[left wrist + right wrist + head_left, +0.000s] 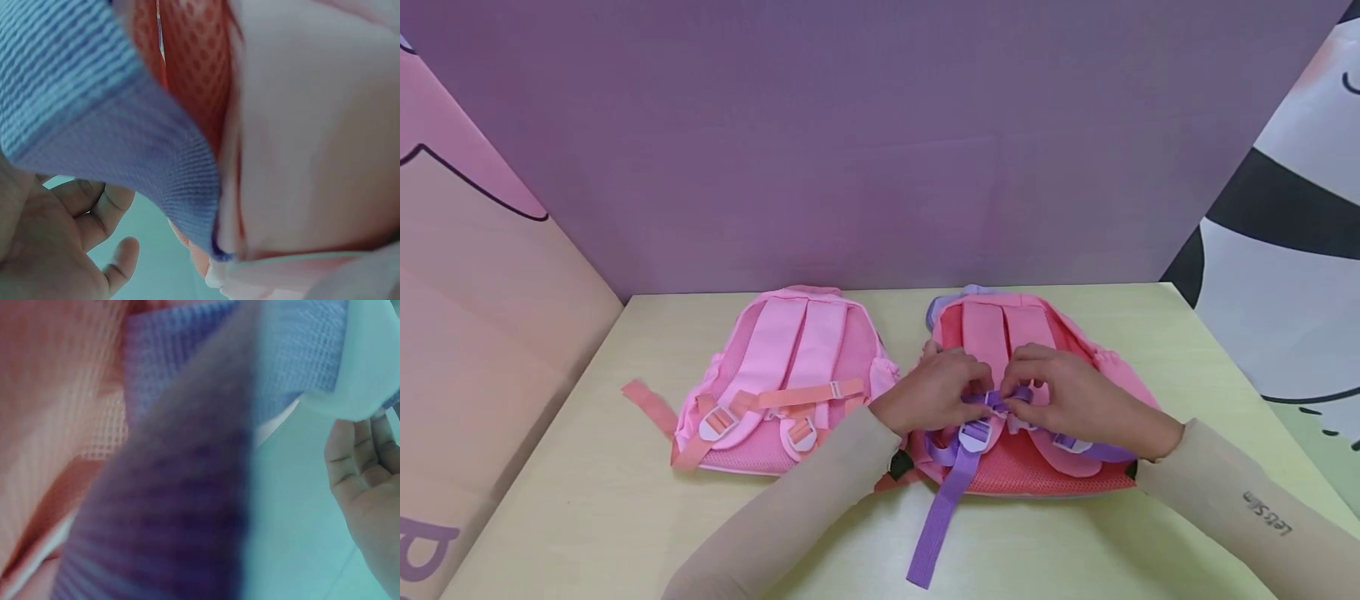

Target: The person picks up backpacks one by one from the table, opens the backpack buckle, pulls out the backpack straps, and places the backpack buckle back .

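Observation:
On the table's right half lies a coral-pink backpack (951, 329), its shoulder straps facing up. Across those straps runs a purple chest strap (997, 400) with a small pale clip. From the left, my left hand (936, 390) pinches this strap between thumb and fingers. My right hand (1067, 396) pinches it just to the right, the fingertips of both hands close together. The fingers partly hide the clip, so whether it is fastened cannot be told. Close to the camera, purple webbing (162, 150) fills much of the left wrist view, and more webbing (181, 469) blurs across the right wrist view.
A lighter pink backpack (782, 333) with orange webbing lies to the left, straps up. A loose purple strap tail (938, 525) hangs toward the table's front from a white adjuster buckle (974, 436). A purple panel (880, 150) stands behind the pale table (587, 500).

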`<action>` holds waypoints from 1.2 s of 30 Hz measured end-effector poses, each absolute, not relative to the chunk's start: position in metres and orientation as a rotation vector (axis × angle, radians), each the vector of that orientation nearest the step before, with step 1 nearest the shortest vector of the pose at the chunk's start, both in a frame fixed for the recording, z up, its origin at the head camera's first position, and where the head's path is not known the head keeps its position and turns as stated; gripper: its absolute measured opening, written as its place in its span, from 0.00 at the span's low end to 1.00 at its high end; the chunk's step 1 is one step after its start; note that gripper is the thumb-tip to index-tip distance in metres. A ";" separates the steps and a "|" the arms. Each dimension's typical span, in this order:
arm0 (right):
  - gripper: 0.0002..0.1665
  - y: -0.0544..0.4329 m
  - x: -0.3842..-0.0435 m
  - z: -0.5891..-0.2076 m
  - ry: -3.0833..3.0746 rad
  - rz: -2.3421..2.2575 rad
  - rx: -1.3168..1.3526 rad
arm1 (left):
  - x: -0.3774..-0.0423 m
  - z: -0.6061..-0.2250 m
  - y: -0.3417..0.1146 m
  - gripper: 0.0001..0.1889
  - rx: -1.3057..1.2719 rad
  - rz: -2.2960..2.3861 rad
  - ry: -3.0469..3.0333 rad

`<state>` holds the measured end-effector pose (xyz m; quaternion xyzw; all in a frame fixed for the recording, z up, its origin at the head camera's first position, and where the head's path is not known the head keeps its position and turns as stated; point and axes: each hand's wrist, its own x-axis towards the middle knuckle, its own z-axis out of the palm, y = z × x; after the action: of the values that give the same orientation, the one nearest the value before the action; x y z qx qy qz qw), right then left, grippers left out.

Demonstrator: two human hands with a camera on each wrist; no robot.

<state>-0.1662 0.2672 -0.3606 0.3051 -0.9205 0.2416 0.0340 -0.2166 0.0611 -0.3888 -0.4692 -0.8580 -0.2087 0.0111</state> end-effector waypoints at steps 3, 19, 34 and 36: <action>0.16 0.266 -0.167 -0.363 -2.839 0.741 0.937 | -0.216 -0.388 0.061 0.10 -1.456 -0.639 -2.682; 0.12 0.263 -0.168 -0.362 -2.782 0.716 0.971 | -0.217 -0.385 0.059 0.10 -1.457 -0.706 -2.638; 0.15 0.263 -0.164 -0.367 -2.758 0.784 0.934 | -0.215 -0.385 0.060 0.10 -1.466 -0.660 -2.642; 0.14 0.263 -0.164 -0.369 -2.762 0.786 0.933 | -0.215 -0.386 0.060 0.09 -1.467 -0.658 -2.639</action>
<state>-0.1643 0.2627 -0.3685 0.3085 -0.9130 0.2600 0.0610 -0.2153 0.0598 -0.3857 -0.4745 -0.8538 -0.2129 0.0256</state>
